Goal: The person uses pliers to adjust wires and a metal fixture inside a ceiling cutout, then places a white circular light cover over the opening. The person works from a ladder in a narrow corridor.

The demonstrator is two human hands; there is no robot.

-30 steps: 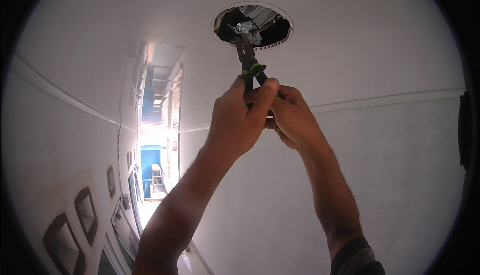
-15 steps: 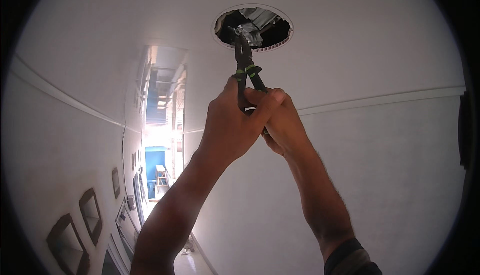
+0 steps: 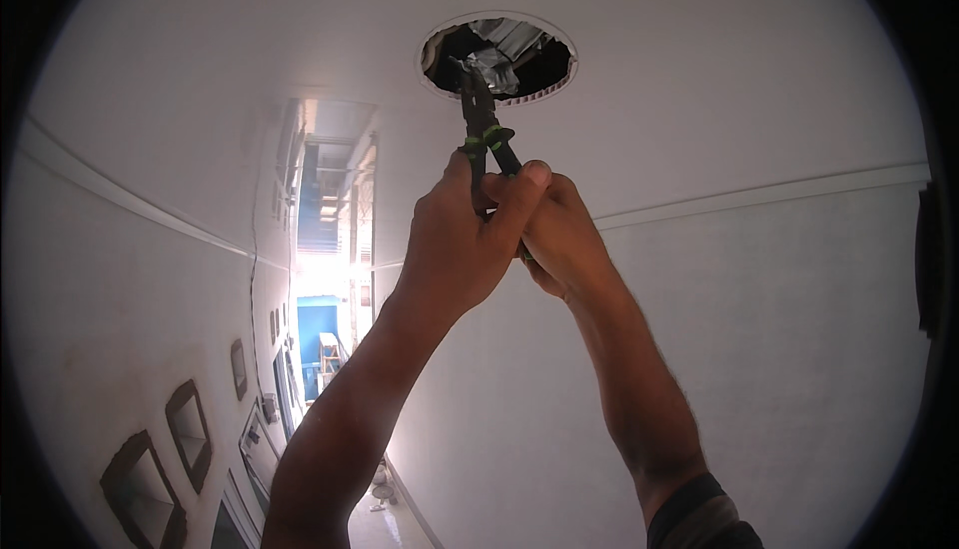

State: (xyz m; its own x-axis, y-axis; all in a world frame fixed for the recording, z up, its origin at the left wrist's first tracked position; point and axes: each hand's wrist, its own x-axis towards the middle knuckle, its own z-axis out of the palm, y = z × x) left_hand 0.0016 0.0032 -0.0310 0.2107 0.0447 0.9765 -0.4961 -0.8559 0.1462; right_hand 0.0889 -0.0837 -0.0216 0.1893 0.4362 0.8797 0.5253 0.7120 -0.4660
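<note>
Overhead, a round hole (image 3: 496,15) with a pale rim is cut in the white ceiling. Black pliers (image 3: 479,112) with green bands on the handles point up into it. Their jaw tips are inside the opening, in front of crumpled silvery material (image 3: 494,72); whether they grip anything I cannot make out. My left hand (image 3: 448,234) is closed round the left handle. My right hand (image 3: 562,234) holds the right handle, with the left thumb lying across it. Fingers cover the lower ends of both handles.
The left wall has several square recesses (image 3: 188,432) and a dangling cable (image 3: 253,309). A ladder (image 3: 330,353) stands at the corridor's far end, before a blue surface. Trim (image 3: 759,194) runs along the right wall's top.
The pliers' arms have come closer together near the jaws. Both hands and the pliers have shifted slightly left in view, and the surroundings have shifted a little too.
</note>
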